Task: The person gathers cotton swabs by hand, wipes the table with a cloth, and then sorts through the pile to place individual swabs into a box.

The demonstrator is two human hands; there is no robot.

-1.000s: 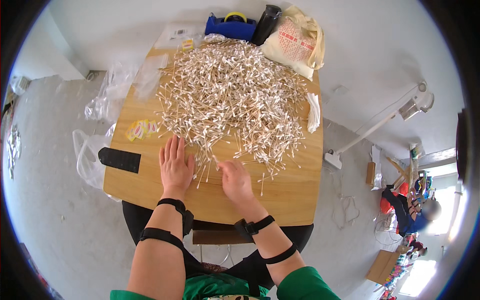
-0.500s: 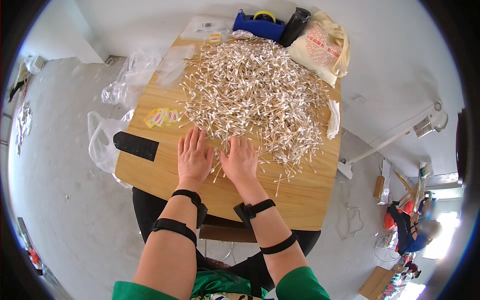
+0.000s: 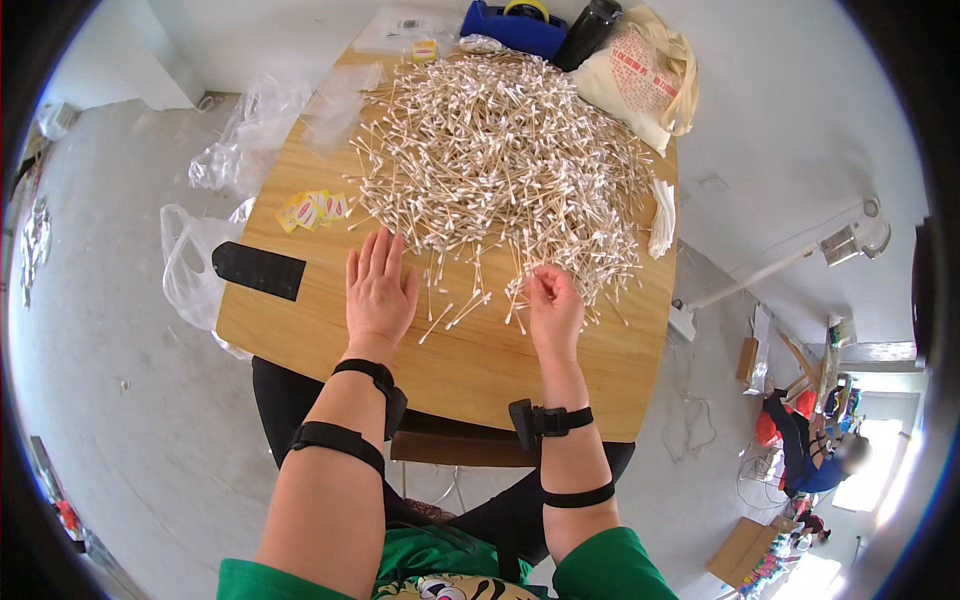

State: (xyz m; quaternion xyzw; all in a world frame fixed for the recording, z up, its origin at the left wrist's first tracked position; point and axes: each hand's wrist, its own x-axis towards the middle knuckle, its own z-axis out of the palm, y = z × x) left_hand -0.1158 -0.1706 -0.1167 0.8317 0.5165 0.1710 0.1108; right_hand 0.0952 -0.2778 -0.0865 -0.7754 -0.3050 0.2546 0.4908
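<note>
A big heap of cotton swabs (image 3: 500, 150) with wooden sticks covers the far half of a wooden table (image 3: 330, 330). My left hand (image 3: 378, 290) lies flat on the table, fingers spread, at the near left edge of the heap. My right hand (image 3: 553, 308) rests at the near right edge of the heap, its fingertips pinched on a few swabs. Several loose swabs (image 3: 455, 305) lie on the bare wood between the two hands. Both forearms wear black straps.
A black flat strip (image 3: 258, 270) lies at the table's left edge, small yellow packets (image 3: 312, 208) beyond it. Clear plastic bags (image 3: 240, 150) hang off the left side. A blue case (image 3: 512, 28), a dark bottle (image 3: 590, 30) and a cloth bag (image 3: 640, 85) stand at the far edge. A person (image 3: 810, 450) sits far right on the floor.
My right hand has moved to the right, away from the left hand, and pinched swabs at the heap's edge. The left hand has stayed flat in about the same place.
</note>
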